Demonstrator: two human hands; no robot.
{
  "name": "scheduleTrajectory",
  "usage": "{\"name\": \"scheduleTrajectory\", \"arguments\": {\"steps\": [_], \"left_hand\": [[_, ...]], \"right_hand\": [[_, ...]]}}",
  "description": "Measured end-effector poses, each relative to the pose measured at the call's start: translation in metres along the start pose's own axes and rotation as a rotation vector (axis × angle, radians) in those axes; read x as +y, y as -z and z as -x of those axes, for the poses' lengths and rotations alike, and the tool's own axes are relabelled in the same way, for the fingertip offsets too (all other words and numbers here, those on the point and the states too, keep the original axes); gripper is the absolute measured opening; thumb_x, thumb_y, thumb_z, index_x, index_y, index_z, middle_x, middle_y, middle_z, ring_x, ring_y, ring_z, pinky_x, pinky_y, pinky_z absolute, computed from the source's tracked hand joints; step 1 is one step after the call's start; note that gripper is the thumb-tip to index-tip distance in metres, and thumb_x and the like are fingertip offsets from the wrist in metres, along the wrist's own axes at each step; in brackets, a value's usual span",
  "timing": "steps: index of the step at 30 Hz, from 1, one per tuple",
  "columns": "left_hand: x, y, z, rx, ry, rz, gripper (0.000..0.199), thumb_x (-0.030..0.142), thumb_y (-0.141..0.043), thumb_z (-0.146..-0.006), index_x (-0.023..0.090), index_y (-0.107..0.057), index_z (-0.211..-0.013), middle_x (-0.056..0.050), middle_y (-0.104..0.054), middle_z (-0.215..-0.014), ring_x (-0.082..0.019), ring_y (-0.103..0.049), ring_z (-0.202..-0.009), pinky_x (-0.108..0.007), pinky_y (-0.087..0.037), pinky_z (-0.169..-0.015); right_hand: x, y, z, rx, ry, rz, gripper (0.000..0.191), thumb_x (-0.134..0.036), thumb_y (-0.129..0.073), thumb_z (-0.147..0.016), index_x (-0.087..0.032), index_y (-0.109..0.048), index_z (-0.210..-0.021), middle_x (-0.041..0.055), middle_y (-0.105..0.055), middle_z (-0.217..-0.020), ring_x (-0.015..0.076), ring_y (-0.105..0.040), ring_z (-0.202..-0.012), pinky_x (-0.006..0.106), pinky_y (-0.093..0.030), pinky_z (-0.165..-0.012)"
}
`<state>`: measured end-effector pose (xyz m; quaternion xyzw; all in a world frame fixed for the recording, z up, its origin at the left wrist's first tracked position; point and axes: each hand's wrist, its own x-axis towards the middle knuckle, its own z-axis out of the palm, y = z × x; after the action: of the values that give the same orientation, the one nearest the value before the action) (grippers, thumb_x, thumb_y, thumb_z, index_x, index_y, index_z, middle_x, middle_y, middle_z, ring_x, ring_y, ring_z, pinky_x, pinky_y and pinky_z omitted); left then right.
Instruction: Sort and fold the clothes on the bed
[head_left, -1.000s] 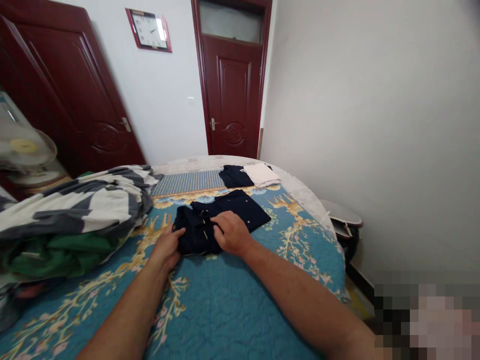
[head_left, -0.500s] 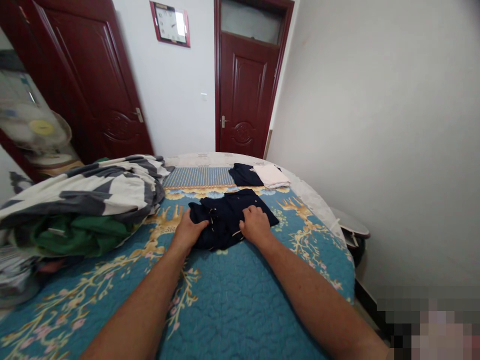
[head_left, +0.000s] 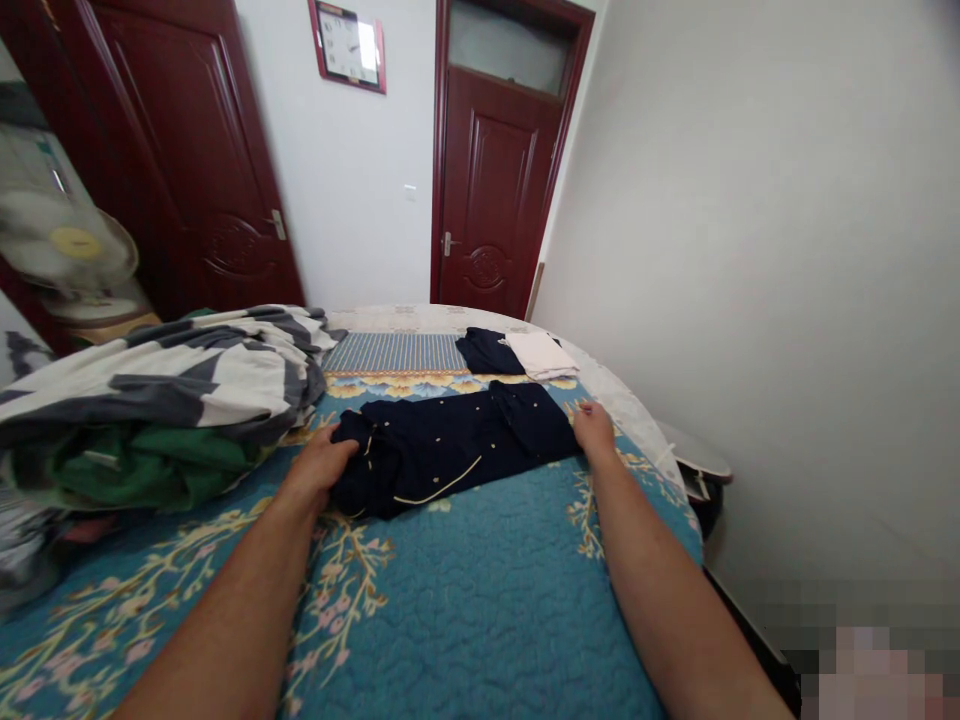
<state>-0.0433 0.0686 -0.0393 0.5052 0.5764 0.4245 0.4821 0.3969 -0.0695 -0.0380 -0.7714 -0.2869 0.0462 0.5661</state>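
A navy garment [head_left: 450, 440] with small pale motifs and cream piping lies stretched sideways on the teal quilted bedcover [head_left: 480, 600]. Its left end is bunched into folds, while the right part is flatter. My left hand [head_left: 321, 465] is closed on the bunched left end, thumb on top. At the opposite end my right hand [head_left: 595, 432] pinches the garment's right edge. Whether it is a top or trousers cannot be made out.
Beyond it lie a folded dark cloth [head_left: 486, 350] and a folded pale pink cloth [head_left: 541, 355]. A heap with a grey-and-white blanket [head_left: 225, 365] and green cloth [head_left: 150, 465] fills the left. A wall [head_left: 787, 300] rises on the right; a fan [head_left: 75, 245] stands far left.
My right hand has moved right to the garment's far edge, and my left hand slightly left. The garment is spread wider, showing more of its dotted surface and piping.
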Motion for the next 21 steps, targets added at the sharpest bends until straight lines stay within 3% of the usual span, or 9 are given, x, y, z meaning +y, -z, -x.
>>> {"name": "scheduleTrajectory", "arguments": {"steps": [3, 5, 8, 11, 13, 15, 17, 21], "left_hand": [[-0.003, 0.000, -0.004, 0.020, -0.052, -0.056, 0.050, 0.009, -0.072, -0.063, 0.019, -0.073, -0.112, -0.005, -0.075, -0.079, -0.023, -0.069, -0.065, -0.026, -0.051, -0.057], [-0.005, -0.001, -0.005, 0.004, -0.060, -0.053, 0.047, 0.010, -0.071, -0.063, 0.019, -0.073, -0.110, -0.005, -0.076, -0.080, -0.023, -0.069, -0.065, -0.024, -0.051, -0.056], [-0.006, 0.001, -0.005, -0.023, -0.029, 0.013, 0.048, 0.011, -0.071, -0.061, 0.018, -0.074, -0.108, -0.004, -0.076, -0.079, -0.021, -0.069, -0.064, -0.023, -0.051, -0.056], [-0.006, 0.001, -0.005, -0.024, 0.001, 0.053, 0.048, 0.011, -0.072, -0.059, 0.019, -0.075, -0.107, -0.005, -0.077, -0.081, -0.022, -0.069, -0.064, -0.024, -0.052, -0.054], [-0.006, 0.000, -0.005, -0.030, 0.025, 0.070, 0.047, 0.010, -0.070, -0.059, 0.021, -0.075, -0.105, -0.006, -0.077, -0.080, -0.023, -0.069, -0.064, -0.025, -0.052, -0.051], [-0.006, -0.001, -0.004, -0.038, 0.062, 0.098, 0.048, 0.010, -0.068, -0.059, 0.022, -0.075, -0.105, -0.006, -0.075, -0.077, -0.025, -0.070, -0.063, -0.027, -0.053, -0.051], [-0.005, -0.001, -0.003, -0.016, 0.089, 0.138, 0.050, 0.009, -0.066, -0.059, 0.021, -0.075, -0.106, -0.005, -0.073, -0.073, -0.026, -0.070, -0.062, -0.029, -0.055, -0.053], [0.001, 0.010, -0.007, 0.152, 0.047, 0.249, 0.054, 0.007, -0.061, -0.061, 0.017, -0.070, -0.113, -0.001, -0.065, -0.063, -0.024, -0.067, -0.058, -0.033, -0.059, -0.060]], "right_hand": [[-0.009, -0.007, 0.010, -0.040, 0.265, 0.262, 0.029, -0.028, -0.059, -0.088, -0.015, -0.073, -0.109, 0.0149, -0.073, -0.113, 0.0269, -0.064, -0.114, 0.041, -0.046, -0.108], [-0.021, -0.019, 0.026, -0.172, 0.470, 0.424, 0.035, -0.040, -0.061, -0.094, -0.016, -0.072, -0.117, 0.0150, -0.072, -0.118, 0.0274, -0.063, -0.116, 0.041, -0.045, -0.110], [-0.036, -0.038, 0.057, -0.364, 0.599, 0.600, 0.056, -0.056, -0.071, -0.087, -0.018, -0.069, -0.128, 0.0174, -0.069, -0.127, 0.0327, -0.062, -0.121, 0.044, -0.049, -0.105], [-0.037, -0.053, 0.074, -0.445, 0.505, 0.723, 0.039, -0.040, -0.073, -0.087, -0.017, -0.072, -0.118, 0.0218, -0.067, -0.128, 0.0356, -0.064, -0.117, 0.047, -0.051, -0.099], [-0.031, -0.057, 0.071, -0.385, 0.316, 0.532, 0.018, -0.023, -0.068, -0.086, -0.017, -0.074, -0.101, 0.0209, -0.071, -0.117, 0.0322, -0.068, -0.109, 0.046, -0.049, -0.100], [-0.023, -0.054, 0.056, -0.260, 0.144, 0.213, 0.010, -0.014, -0.064, -0.080, -0.017, -0.072, -0.085, 0.0168, -0.074, -0.100, 0.0290, -0.068, -0.104, 0.044, -0.048, -0.102], [-0.016, -0.043, 0.034, -0.132, 0.055, -0.032, 0.010, -0.015, -0.058, -0.077, -0.019, -0.068, -0.077, 0.0113, -0.073, -0.087, 0.0267, -0.068, -0.098, 0.040, -0.052, -0.098], [-0.002, -0.002, -0.012, 0.094, -0.018, -0.332, 0.018, -0.026, -0.046, -0.084, -0.021, -0.064, -0.085, 0.0017, -0.064, -0.076, 0.0207, -0.065, -0.073, 0.034, -0.060, -0.069]]}}
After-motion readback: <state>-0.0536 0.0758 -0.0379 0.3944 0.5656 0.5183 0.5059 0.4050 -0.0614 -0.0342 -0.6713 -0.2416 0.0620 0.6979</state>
